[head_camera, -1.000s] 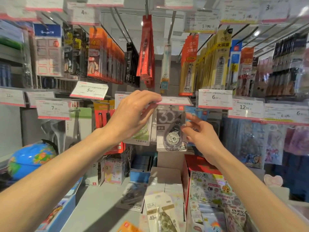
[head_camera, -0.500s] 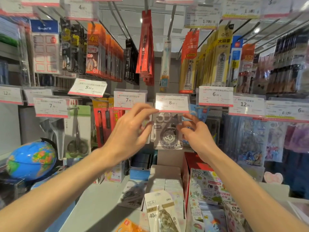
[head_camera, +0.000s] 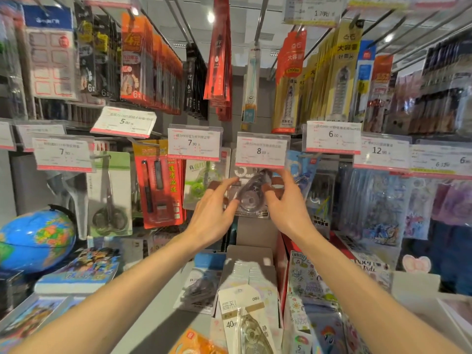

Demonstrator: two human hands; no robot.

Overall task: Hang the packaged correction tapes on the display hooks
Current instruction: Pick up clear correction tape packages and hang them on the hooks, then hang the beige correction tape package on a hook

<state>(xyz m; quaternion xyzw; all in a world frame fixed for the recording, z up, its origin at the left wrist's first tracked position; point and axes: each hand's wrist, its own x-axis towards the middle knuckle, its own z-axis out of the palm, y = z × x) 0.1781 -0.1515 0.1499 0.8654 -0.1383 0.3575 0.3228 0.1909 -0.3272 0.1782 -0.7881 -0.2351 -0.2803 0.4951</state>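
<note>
A grey packaged correction tape [head_camera: 251, 198] hangs under the 8.00 price tag [head_camera: 261, 150] on the middle hook row. My left hand [head_camera: 214, 218] is at its left edge, with fairly straight fingers and the thumb touching the pack. My right hand [head_camera: 287, 208] holds its right edge, fingers curled behind and thumb in front. The hook itself is hidden behind the tag. A green correction tape pack [head_camera: 201, 185] hangs on the hook to the left. More packs lie below: a white 40m one [head_camera: 245, 325] in a cardboard box, a grey one [head_camera: 199, 290] and an orange one [head_camera: 194, 341].
Rows of hooks with hanging stationery and price tags fill the wall above and to both sides. Scissors [head_camera: 109, 195] and a red pen pack [head_camera: 158, 185] hang at the left. A globe [head_camera: 35, 241] stands lower left. Sticker boxes [head_camera: 314, 297] crowd the counter at the right.
Both hands came down from the price tag to the sides of the grey pack. The tag, tilted up a second ago, hangs flat again. The view shifted slightly upward.
</note>
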